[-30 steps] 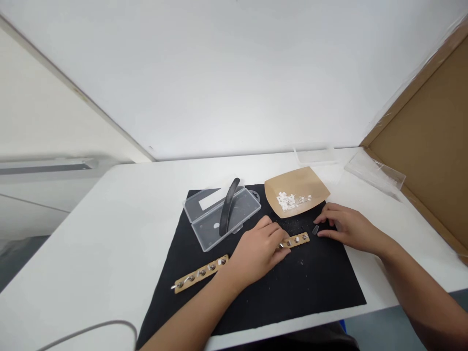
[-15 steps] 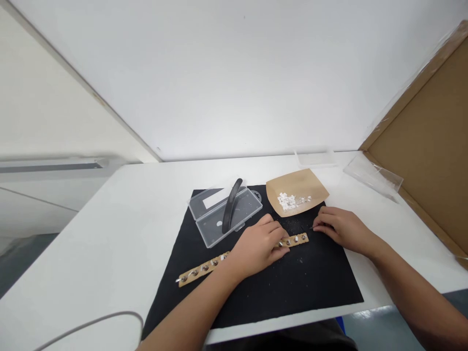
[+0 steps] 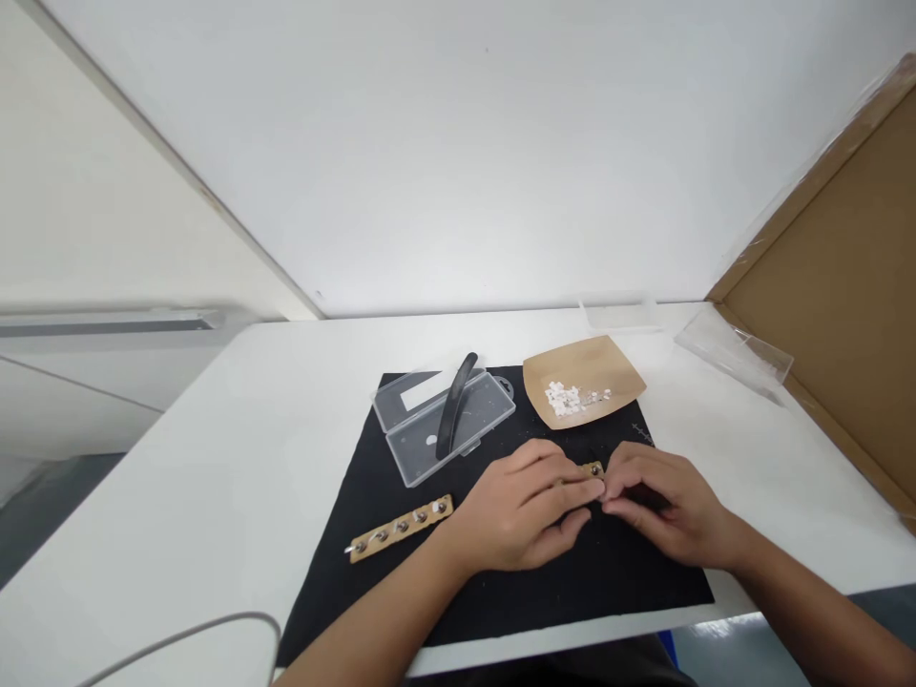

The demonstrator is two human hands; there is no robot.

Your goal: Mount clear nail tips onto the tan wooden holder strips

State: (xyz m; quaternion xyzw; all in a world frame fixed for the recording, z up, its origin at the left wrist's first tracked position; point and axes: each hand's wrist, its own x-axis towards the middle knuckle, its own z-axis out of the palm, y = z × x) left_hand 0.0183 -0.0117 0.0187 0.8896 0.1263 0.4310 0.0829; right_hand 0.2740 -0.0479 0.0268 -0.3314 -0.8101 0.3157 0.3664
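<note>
My left hand (image 3: 533, 510) and my right hand (image 3: 669, 501) meet fingertip to fingertip over the right part of the black mat (image 3: 544, 611). Both are closed in a pinch, and whatever sits between the fingertips is too small or hidden to name. Behind and under the fingers lies a tan strip with metal studs (image 3: 593, 468), mostly covered; only its right end shows. A second tan strip (image 3: 392, 532), carrying several metal studs and small white pieces, rests on the mat left of my left hand.
An open clear plastic case (image 3: 411, 468) stands at the back of the mat, a black curved file (image 3: 450, 410) lying across it. Beside it, a brown paper tray (image 3: 587, 358) holds white bits. Clear plastic lids (image 3: 737, 348) and a cardboard box (image 3: 844, 219) are at the right.
My right hand has moved left and toward me, bringing its pinched fingers to my left hand. My left hand has lifted its fingers off the strip's edges and shifted slightly right.
</note>
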